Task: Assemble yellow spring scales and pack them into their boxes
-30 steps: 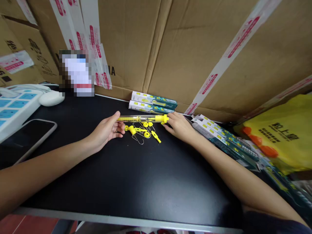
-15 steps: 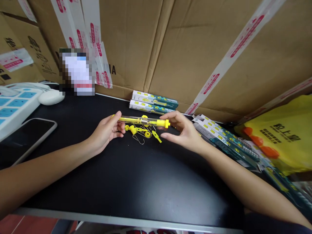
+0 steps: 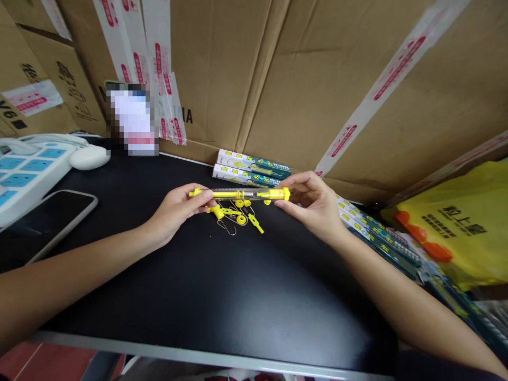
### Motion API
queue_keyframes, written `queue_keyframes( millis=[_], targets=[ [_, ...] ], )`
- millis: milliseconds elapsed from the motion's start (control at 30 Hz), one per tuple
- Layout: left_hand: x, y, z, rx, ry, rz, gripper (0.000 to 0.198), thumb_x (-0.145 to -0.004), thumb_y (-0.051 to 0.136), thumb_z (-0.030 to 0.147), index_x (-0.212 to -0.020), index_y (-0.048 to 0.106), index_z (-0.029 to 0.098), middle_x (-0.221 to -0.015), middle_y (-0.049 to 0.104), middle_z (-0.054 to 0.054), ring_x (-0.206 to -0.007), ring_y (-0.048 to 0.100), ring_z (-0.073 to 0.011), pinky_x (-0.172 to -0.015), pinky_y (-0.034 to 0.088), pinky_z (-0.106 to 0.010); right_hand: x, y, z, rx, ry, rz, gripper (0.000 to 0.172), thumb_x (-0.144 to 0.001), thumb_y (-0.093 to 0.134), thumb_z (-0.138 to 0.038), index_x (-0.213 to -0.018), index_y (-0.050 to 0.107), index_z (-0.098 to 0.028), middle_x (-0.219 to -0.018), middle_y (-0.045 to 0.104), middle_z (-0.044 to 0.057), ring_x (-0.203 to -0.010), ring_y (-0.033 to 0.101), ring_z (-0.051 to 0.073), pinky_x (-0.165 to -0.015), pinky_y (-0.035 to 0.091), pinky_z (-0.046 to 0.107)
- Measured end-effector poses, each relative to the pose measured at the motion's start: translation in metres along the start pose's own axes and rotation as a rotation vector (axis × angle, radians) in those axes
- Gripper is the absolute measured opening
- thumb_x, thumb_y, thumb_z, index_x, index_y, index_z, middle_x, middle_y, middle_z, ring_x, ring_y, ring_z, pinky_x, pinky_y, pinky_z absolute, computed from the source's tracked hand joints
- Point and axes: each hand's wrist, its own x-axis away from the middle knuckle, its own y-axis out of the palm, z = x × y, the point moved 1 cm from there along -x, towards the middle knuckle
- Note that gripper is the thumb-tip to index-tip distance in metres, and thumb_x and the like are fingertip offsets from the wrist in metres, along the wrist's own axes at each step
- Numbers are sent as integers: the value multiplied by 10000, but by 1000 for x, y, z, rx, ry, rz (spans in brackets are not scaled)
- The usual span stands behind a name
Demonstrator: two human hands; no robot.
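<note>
Tube, clear plastic, with yellow end caps and a yellow inner rod: clear tube.

Location: held just above the black tabletop, between both hands, over a scatter of loose yellow parts and a thin wire hook.

Orientation: long axis runs left to right, close to level. The larger yellow cap points to the person's right and the thinner yellow tip to the left.

Hands: left hand is closed in a pinch of thumb and fingers on the left tip. Right hand is closed in a fingertip pinch on the right cap.

Handling (judged): light and stiff. The smooth wall is probably slippery, and the thin plastic is likely to crack if bent or squeezed at mid-length. The coloured ends look like the safest holds, as the caps give the fingers an edge. The small parts beneath would roll or scatter if knocked.

Nearby: two packaged boxes against the cardboard cartons behind; more packs at right beside a yellow bag; phone and power strip at left, well apart.
</note>
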Motion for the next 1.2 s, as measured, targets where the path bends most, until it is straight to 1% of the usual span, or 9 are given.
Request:
queue_keyframes(
  millis=[200,400,500,600,733,867,1033,1100,1200],
  targets=[
    [0,0,0,-60,22,-16,254,-760,736,414,-831,676,178,-784,695,-1,-806,642,-112,-819,486,-242,-1,-4,-4,40,-10,-17,300,-725,788,-310,-931,582,-235,-944,714,24,-859,698,168,-711,595,287],
    [-1,0,-2,-102,15,-21,276,-745,747,401,-896,678,180,-798,707,-6,-803,650,-123,-798,487,-250,-2,-8,-2,-3,8,-28,332,-676,827,-315,-896,595,-225,-899,717,16,-804,697,152,-704,591,267],
    [-1,1,0,-157,47,-23,249,-745,745,371,-891,677,181,-765,701,1,-771,646,-123,-793,483,-255,-3,-8,-1,-48,49,-43,343,-671,832,-316,-895,592,-218,-854,724,16,-766,704,150,-695,591,268],
    [0,2,2,-216,77,-18,229,-727,757,322,-891,678,183,-743,688,12,-720,631,-118,-768,483,-257,-4,-8,-1,-112,100,-64,325,-698,813,-322,-899,581,-215,-815,728,19,-722,708,151,-680,596,281],
    [1,4,3,-207,72,-71,318,-720,758,297,-1002,674,176,-819,698,-12,-678,611,-117,-709,485,-261,-7,-9,-1,-167,151,-68,288,-722,795,-315,-880,578,-210,-753,716,6,-640,692,140,-642,604,288],
    [3,6,4,-110,-3,-153,407,-801,685,325,-1163,605,157,-843,715,-50,-650,608,-119,-666,475,-267,-10,-13,3,-222,189,-56,269,-732,787,-318,-855,577,-205,-710,702,-9,-589,672,124,-598,600,274],
    [6,7,4,61,-129,-251,384,-860,586,347,-1196,557,163,-964,732,-98,-648,656,-142,-715,485,-315,-12,-18,5,-269,255,-50,254,-728,787,-312,-809,570,-207,-692,681,-16,-557,641,110,-554,592,264],
    [6,6,4,104,-172,-293,382,-858,549,302,-1212,534,161,-1016,732,-124,-692,677,-165,-752,481,-335,-13,-20,4,-289,280,-41,271,-706,801,-312,-785,564,-209,-684,666,-23,-544,623,104,-530,586,260],
    [6,5,3,121,-208,-338,453,-781,537,167,-1233,508,167,-1098,716,-135,-735,681,-161,-788,464,-336,-15,-23,2,-312,288,-41,294,-683,814,-316,-759,550,-213,-659,642,-32,-527,602,98,-516,581,261]
  ],
)
